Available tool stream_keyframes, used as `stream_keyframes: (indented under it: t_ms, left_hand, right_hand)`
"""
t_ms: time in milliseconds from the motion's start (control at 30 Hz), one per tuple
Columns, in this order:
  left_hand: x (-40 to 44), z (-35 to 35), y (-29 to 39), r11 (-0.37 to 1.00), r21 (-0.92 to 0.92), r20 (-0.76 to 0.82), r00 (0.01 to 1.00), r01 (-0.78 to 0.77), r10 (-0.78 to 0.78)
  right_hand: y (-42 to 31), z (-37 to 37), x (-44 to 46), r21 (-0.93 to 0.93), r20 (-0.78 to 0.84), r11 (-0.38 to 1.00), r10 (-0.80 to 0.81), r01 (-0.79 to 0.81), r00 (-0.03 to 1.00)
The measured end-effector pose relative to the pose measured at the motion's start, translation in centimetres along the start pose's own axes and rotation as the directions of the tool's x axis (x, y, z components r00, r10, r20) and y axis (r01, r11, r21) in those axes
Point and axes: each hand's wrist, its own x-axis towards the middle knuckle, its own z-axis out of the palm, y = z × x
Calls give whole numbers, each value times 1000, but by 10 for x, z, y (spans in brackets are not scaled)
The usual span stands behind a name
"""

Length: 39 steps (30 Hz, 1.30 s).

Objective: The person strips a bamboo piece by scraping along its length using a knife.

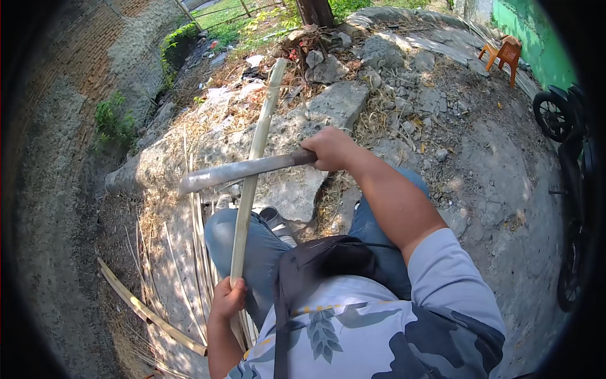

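My right hand (329, 149) is closed round the dark handle of a machete (237, 172), whose broad grey blade points left. The blade lies across a long pale bamboo strip (260, 136); I cannot tell whether it touches or cuts into it. My left hand (228, 298) grips the strip near its lower end, beside my left knee. From there the strip rises upright and leans slightly right at its top. Several thin split bamboo strips (199, 237) lie on the ground left of my legs.
A longer curved bamboo piece (151, 314) lies at lower left. Broken concrete and stones (382, 52) surround a tree trunk (315, 11) ahead. A brick wall (95, 47) runs along the left. On the right stand an orange chair (505, 58) and a motorcycle (571, 145). A black bag (334, 259) rests on my lap.
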Motion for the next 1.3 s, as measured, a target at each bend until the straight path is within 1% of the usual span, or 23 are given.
stream_keyframes:
  t_ms: [33,67,100,133,200,233,333,367,467,500,600,667,733,833,900,933,1033,1067,1133,1167,1267,1300]
  left_hand:
    - [0,1,-1,1000,-9,-8,1000,-1,1]
    - [1,3,1,1000,4,-3,1000,3,-3]
    - [2,4,4,1000,17,0,1000,7,-7]
    - [3,4,5,999,30,1,1000,12,-12]
    - [2,0,2,1000,0,17,1000,0,0]
    - [3,-1,1,1000,-14,28,1000,-6,6]
    - [3,2,4,999,-28,13,1000,-24,24]
    - [0,3,7,999,-23,30,999,-40,41]
    - [0,2,3,999,-22,-1,1000,-27,27]
    - [0,2,4,1000,-16,-5,1000,-22,22]
    - [-1,2,5,1000,-11,-2,1000,-7,7]
    - [0,2,5,1000,-22,10,1000,-8,8]
    - [1,2,4,1000,12,4,1000,-3,3]
    - [0,2,2,999,41,-15,1000,-11,12]
    - [1,3,0,999,47,-22,999,-24,25]
    - [1,4,-1,998,48,-25,999,-29,31]
    - [-1,6,6,998,64,-29,999,-25,27]
    - [-2,7,9,997,71,-26,999,-20,21]
    - [0,5,6,1000,30,-24,1000,-6,7]
    - [1,4,5,1000,11,-21,1000,4,-4]
    - [-2,5,10,1000,17,-10,1000,11,-11]
    - [-2,4,10,1000,22,-8,1000,11,-11]
  right_hand:
    - [13,-2,0,118,-43,983,145,-139,989]
    - [24,-4,0,239,-72,934,290,-266,954]
    - [32,-4,0,359,-82,855,428,-374,900]
    - [36,1,0,380,-93,856,413,-351,906]
    - [41,14,-2,421,-111,853,386,-308,916]
    - [33,13,-2,392,-140,870,377,-299,916]
    - [8,4,-4,277,-83,933,262,-230,962]
    - [-3,1,-6,269,-54,941,228,-206,972]
    - [-24,2,-4,66,38,997,47,-49,998]
    - [-29,8,-2,-22,61,999,-38,39,997]
    - [-51,13,-2,-91,148,960,-251,266,957]
    - [-54,15,-2,-94,158,949,-283,300,946]
    - [-52,12,-2,-85,142,945,-302,316,943]
    - [-16,14,4,-85,53,984,-150,154,987]
    - [10,12,6,42,6,993,114,-115,993]
    - [15,7,5,109,-7,964,245,-243,970]
    - [18,-1,2,352,68,825,448,-442,891]
    - [18,3,3,325,45,853,418,-409,908]
    - [14,10,1,262,7,900,358,-347,934]
    - [8,10,-1,237,4,910,349,-340,937]
    - [-11,6,-3,176,80,958,215,-227,973]
    - [-17,7,-4,128,64,982,133,-140,989]
